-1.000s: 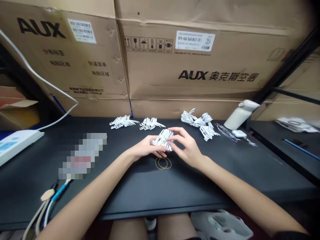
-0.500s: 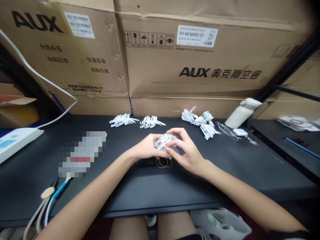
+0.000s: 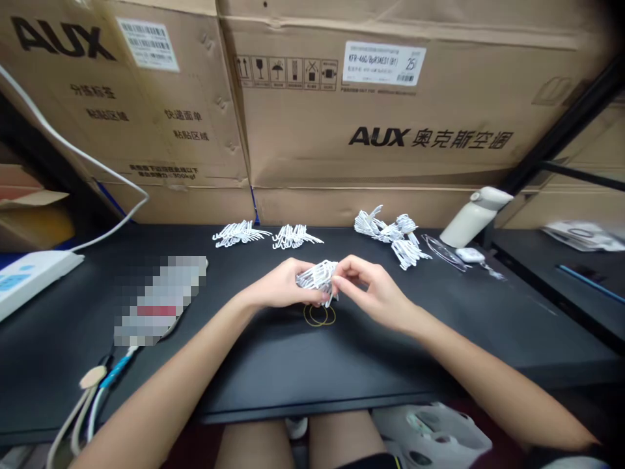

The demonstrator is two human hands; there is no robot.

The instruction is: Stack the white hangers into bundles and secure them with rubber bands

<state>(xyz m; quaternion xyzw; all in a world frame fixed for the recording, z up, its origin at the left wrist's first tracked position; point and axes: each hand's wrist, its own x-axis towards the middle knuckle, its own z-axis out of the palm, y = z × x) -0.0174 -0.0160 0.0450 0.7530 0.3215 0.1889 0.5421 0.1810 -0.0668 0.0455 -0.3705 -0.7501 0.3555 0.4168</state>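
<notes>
A bundle of white wire hooks (image 3: 316, 276) is gripped in my left hand (image 3: 279, 284), thumb below and fingers behind it. My right hand (image 3: 372, 286) is closed in a pinch at the bundle's right end; the exact spot between its fingertips is hard to see. Just below the bundle, two thin yellow rubber bands (image 3: 319, 316) lie overlapping on the black table (image 3: 312, 371). Farther back are two loose groups of white hooks, a left group (image 3: 240, 233) and a right group (image 3: 295, 236). Toward the right lies a pile of bunched white hooks (image 3: 390, 233).
Cardboard boxes (image 3: 303, 150) stand along the table's back. A cream bottle (image 3: 471, 218), glasses (image 3: 443, 253) and a small white case (image 3: 470, 255) are at the right. A blurred-out device (image 3: 161, 299) with cables and a white power strip (image 3: 34, 277) are at the left.
My right hand has shifted slightly right, its fingers going from spread over the bundle to a pinch at its right end. More of the hooks and rubber bands shows.
</notes>
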